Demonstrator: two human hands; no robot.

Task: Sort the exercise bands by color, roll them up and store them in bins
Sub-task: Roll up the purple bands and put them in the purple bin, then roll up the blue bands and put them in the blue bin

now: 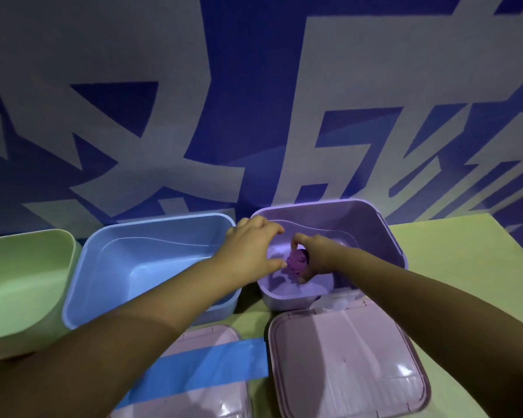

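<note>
Head view
Work surface: light green flat table [453, 251], set against a wall [254, 86] painted with blue and grey shapes.
Purple bin: rectangular lilac plastic bin [387, 236], far right of the bin row, open at the top.
Purple band: rolled-up purple rubber exercise band [296, 263], inside the purple bin, near its floor on the near-left side.
Right hand: right hand [316, 256] reaches down into the purple bin; fingers and thumb are curled round the purple band and grip it.
Left hand: left hand [252, 245] is over the left rim of the purple bin; fingers are spread and loosely bent, with the thumb tip just beside the purple band. Contact with the band cannot be determined; no grasp is visible.
Blue bin: rectangular light blue plastic bin [109, 267], just left of the purple bin; interior shows no contents.
Green bin: pale green plastic bin [58, 267], left of the blue bin, cut off by the frame edge.
Lids: two pink rectangular plastic lids, one [344, 363] near the purple bin, one [212, 387] to its left.
Blue band: flat blue rubber band strip [206, 366], unrolled, lying across the left lid and passing under the left forearm.
</note>
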